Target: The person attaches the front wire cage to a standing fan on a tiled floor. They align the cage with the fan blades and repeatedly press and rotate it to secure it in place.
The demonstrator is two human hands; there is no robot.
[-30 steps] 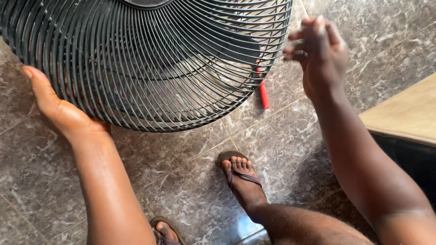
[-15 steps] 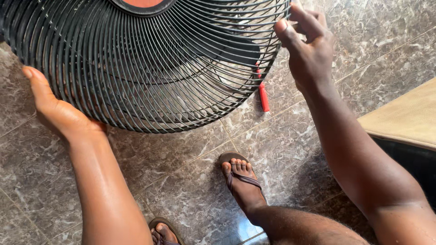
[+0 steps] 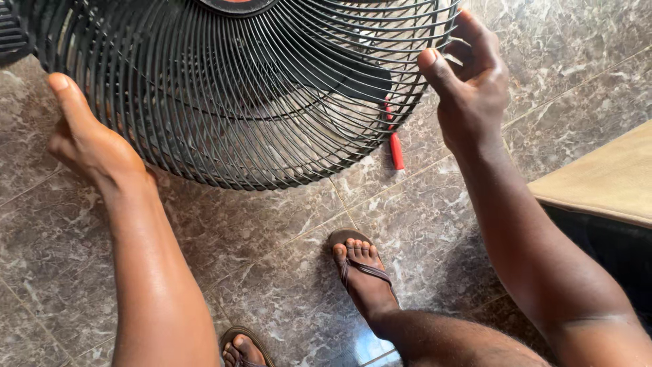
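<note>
A round black wire fan guard (image 3: 238, 88) fills the top of the view, with dark blades behind its ribs. My left hand (image 3: 88, 139) grips the guard's lower left rim, thumb pointing up along the edge. My right hand (image 3: 468, 88) holds the right rim, thumb and fingers pinched on the outer wires. A red-handled tool (image 3: 395, 146) lies on the floor under the guard's right side, partly seen through the wires.
The floor is brown marbled tile (image 3: 285, 272). My sandalled foot (image 3: 360, 272) rests below the fan, and a second foot (image 3: 241, 346) shows at the bottom edge. A tan cushion edge (image 3: 604, 183) over a dark base sits at the right.
My right hand has come down from beside the guard and taken hold of its right rim. The guard sits slightly higher in view. My left hand stays on the left rim.
</note>
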